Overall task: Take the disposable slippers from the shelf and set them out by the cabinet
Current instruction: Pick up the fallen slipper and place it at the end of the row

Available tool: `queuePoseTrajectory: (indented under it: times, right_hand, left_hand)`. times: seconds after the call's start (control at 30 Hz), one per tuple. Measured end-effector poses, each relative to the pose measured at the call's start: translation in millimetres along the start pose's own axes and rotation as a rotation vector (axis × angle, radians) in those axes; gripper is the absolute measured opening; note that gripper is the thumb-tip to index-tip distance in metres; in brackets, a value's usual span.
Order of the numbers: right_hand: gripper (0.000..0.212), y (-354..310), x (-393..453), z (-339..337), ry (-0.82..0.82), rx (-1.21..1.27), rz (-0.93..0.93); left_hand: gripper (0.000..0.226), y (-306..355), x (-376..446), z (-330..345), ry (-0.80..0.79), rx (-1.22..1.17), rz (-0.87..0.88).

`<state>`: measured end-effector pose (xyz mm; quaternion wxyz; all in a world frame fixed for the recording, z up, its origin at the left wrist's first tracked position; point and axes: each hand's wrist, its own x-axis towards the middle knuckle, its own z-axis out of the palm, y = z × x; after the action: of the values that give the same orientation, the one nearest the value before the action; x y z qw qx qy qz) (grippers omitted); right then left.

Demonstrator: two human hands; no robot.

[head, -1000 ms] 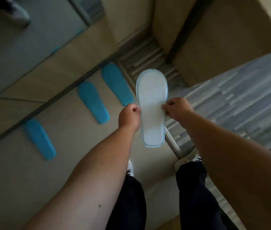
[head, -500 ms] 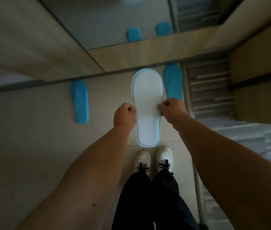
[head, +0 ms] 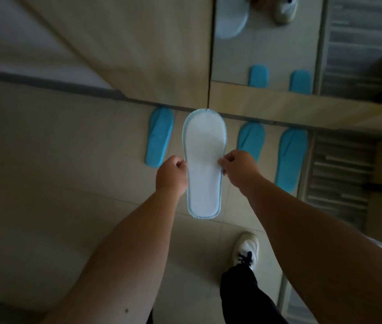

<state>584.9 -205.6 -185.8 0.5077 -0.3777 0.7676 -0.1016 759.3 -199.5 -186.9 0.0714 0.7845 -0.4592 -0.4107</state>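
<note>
I hold a flat white disposable slipper [head: 204, 164] with a light-blue stitched rim, sole side up, above the floor. My left hand [head: 172, 175] pinches its left edge and my right hand [head: 238, 168] pinches its right edge. Three blue slippers lie on the tiled floor against the cabinet base: one [head: 159, 136] left of the held slipper, one [head: 251, 141] partly behind my right hand, one [head: 290, 160] further right. The wooden cabinet [head: 157, 54] stands straight ahead.
A mirror panel [head: 265, 50] on the cabinet's right door reflects the blue slippers, the held slipper and a shoe. My white sneaker [head: 246, 250] stands on the beige tiled floor [head: 56, 160]. Grey striped flooring [head: 339, 174] begins at the right, past a threshold strip.
My view has swung left and closer to the cabinet, so all three blue slippers now show in a row. The white slipper stays held between both hands. One foot has stepped forward.
</note>
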Motion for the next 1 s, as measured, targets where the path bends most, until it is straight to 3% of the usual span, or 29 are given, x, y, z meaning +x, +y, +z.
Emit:
queuePoseTrajectory:
  times: [0.23,0.57,1.0]
  right_hand:
    - [0.015,-74.4,-2.4,92.1,0.036,-0.013,0.037]
    - [0.014,-177.5,-13.0,279.4,0.121,0.199,0.169]
    - [0.015,-174.0,40.4,337.7,0.196,0.21,0.152]
  left_hand:
    - [0.02,-61.8,60.9,-85.4,-0.063,-0.037,0.024]
    - [0.016,-173.0,158.7,-231.8,-0.104,0.089,0.082]
    - [0.015,-212.7,219.5,-222.7,-0.102,0.069,0.152]
